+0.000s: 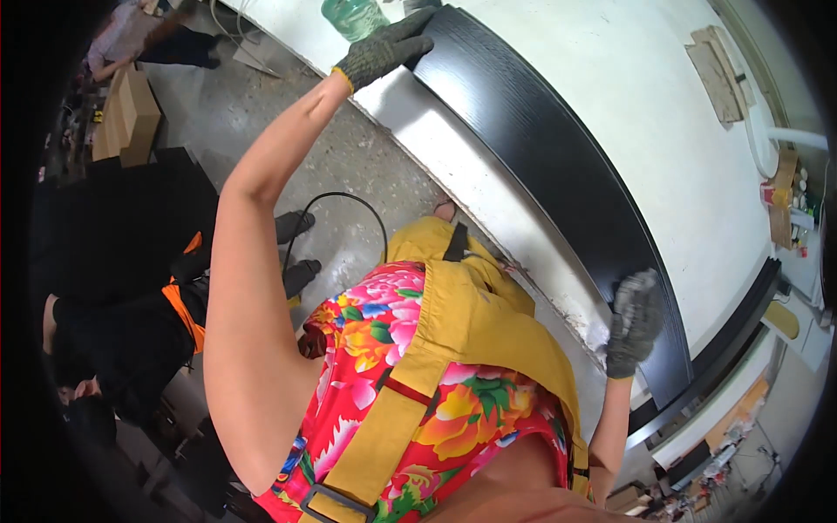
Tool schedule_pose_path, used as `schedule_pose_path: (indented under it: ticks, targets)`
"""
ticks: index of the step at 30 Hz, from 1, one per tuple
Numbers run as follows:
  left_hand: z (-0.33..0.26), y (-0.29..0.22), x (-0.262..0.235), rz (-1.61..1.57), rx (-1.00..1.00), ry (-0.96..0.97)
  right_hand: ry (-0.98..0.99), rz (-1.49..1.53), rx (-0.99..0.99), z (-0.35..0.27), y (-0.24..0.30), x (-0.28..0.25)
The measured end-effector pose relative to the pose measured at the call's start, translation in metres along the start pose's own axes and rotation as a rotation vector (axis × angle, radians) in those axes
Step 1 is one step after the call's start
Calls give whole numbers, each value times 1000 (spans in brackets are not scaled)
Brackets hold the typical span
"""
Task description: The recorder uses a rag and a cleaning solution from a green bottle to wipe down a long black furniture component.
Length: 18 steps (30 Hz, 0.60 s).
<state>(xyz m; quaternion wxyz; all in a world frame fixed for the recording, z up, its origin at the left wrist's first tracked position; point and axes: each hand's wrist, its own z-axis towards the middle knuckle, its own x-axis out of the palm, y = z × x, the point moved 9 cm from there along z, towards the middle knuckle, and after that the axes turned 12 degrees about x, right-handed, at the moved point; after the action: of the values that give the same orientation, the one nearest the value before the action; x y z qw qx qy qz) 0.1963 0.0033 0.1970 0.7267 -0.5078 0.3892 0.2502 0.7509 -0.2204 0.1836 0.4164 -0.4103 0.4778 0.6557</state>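
Note:
A long black board (532,148) with a wood-grain face and one curved edge lies slantwise along the white worktable (671,113). At its far left end, my left hand (384,54), in a dark knitted glove with a yellow cuff, grips the corner, thumb and fingers apart around the end. My right hand (634,327), in a greyer glove with whitish fingertips, rests on the board's face near the other end. Its fingers lie along the surface, and I cannot see anything under them. Beside my left hand stands a green translucent tub (353,17) with pale smears.
A brown piece of board (715,74) lies on the table's far side. Dark curved strips (741,331) stand to the right. A hose (349,194) loops over the concrete floor (340,161). On the left are a cardboard box (131,113), a person in black (131,314) and another person (131,39).

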Motion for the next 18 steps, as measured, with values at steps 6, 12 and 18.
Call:
schedule_pose_path:
  ticks: [6, 12, 18]
  targets:
    - [18, -9, 60, -240, 7, 149, 221, -66, -489, 99, 150, 32]
    - [24, -44, 68, -372, 151, -25, 47, 50, -692, 203, 293, 62]
    - [-34, -17, 108, -969, -269, -607, 63, 297, -643, 242, 290, 68]
